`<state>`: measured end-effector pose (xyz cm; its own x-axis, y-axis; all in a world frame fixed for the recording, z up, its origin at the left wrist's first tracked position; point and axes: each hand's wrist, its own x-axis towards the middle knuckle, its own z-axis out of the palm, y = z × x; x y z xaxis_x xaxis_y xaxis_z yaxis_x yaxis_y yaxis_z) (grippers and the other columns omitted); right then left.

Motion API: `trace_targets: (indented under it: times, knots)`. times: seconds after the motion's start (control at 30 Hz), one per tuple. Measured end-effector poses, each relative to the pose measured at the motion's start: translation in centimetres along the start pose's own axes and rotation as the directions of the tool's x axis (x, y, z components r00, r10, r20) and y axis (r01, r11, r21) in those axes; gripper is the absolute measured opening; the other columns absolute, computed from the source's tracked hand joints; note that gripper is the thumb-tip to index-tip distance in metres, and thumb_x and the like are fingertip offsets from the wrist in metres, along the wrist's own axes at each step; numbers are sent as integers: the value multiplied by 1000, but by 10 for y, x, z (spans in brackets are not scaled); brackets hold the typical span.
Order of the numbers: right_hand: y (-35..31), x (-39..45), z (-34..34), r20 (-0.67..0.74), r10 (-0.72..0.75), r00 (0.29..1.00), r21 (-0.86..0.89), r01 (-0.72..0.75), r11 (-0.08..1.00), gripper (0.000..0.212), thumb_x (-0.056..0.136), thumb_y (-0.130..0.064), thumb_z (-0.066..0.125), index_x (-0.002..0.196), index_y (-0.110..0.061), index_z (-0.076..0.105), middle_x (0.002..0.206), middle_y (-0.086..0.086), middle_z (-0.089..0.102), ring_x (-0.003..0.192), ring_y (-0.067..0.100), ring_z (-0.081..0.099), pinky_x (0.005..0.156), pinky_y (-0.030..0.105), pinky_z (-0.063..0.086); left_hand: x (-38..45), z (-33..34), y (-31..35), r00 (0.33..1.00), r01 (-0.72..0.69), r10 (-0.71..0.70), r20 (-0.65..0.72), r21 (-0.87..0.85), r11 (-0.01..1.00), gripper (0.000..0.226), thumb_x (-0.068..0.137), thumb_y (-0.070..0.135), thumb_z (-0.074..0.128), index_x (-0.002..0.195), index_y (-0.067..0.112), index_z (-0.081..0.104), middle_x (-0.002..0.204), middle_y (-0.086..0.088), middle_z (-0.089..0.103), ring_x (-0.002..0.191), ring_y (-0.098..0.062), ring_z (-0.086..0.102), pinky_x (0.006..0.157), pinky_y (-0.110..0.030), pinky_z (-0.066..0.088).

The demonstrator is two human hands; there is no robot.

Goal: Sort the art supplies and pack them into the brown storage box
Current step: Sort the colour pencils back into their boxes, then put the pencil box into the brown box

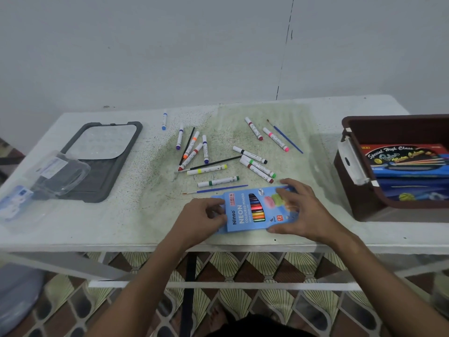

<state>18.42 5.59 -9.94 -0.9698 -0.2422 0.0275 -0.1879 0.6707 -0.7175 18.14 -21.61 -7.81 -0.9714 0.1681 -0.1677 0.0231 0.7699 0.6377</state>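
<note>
A light-blue box of neon coloured pencils lies near the table's front edge. My left hand pinches its left end. My right hand grips its right half, fingers spread over the top and thumb at the front edge. Several white markers with coloured caps lie scattered behind it, together with thin paint brushes. The brown storage box stands at the right edge and holds a dark water-colour pack.
A grey tray-like lid lies at the left with clear plastic cases on and beside it. The white table is stained green in the middle. A wall rises behind it. Patterned floor shows below.
</note>
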Motion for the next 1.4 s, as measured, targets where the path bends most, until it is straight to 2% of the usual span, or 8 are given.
trace_targets:
  times: [0.23,0.4,0.5,0.63,0.77,0.97,1.13,1.4]
  knots:
    - [7,-8,-21,-8,117,993,-211,-116,971,121,42,-66,82,145,-27,33,149,-11,26,136,10,16,113,38,16,5,-6,3,977,-158,130,168,171,972,92,66,57,78,142,24,39,115,9,44,100,-5,40,85,-19,33]
    - [8,-8,-22,-7,152,988,-163,-151,975,115,45,-60,87,143,-26,38,140,-14,28,133,12,23,114,40,25,7,2,8,973,-168,153,175,79,983,102,69,43,81,149,25,21,116,10,43,95,-4,44,79,-13,37]
    - [10,-8,-24,40,136,990,-180,-127,976,116,47,-60,86,144,-26,35,140,-14,26,130,6,22,113,33,24,12,1,7,969,-157,137,205,89,984,119,65,46,83,152,31,3,136,6,39,114,-10,43,95,-22,39]
    - [5,-6,-29,100,130,986,-164,-112,980,112,48,-55,88,143,-25,37,137,-16,29,122,-5,29,108,19,30,27,-6,2,951,-249,166,260,330,910,116,62,63,76,151,34,9,154,5,15,139,-22,13,114,-44,18]
    - [-2,-11,-29,59,132,989,-31,-131,991,103,48,-43,92,137,-23,45,129,-21,33,117,-15,38,85,0,40,33,-11,5,926,-319,216,310,333,887,104,65,61,75,149,35,19,155,10,20,136,-18,15,112,-46,13]
    - [-30,-19,-47,-72,49,996,-11,-50,999,112,38,-55,89,136,-20,47,129,-17,36,113,-5,47,79,5,44,30,-48,21,913,-399,357,197,250,882,108,49,75,68,142,28,38,145,9,36,132,-11,26,112,-44,24]
    - [-53,-16,-110,-138,-30,990,-98,16,995,105,45,-56,83,137,-16,49,132,-12,39,107,-2,47,77,6,45,34,-73,77,886,-462,454,91,118,879,103,46,67,75,135,24,48,127,28,41,115,17,37,90,4,24]
    - [-16,-63,-266,-181,46,982,-245,-90,965,99,42,-66,82,128,-24,56,128,-15,50,104,6,58,97,32,49,62,-12,219,821,-571,570,34,70,818,97,44,64,78,128,22,55,121,16,52,105,11,48,91,-2,33]
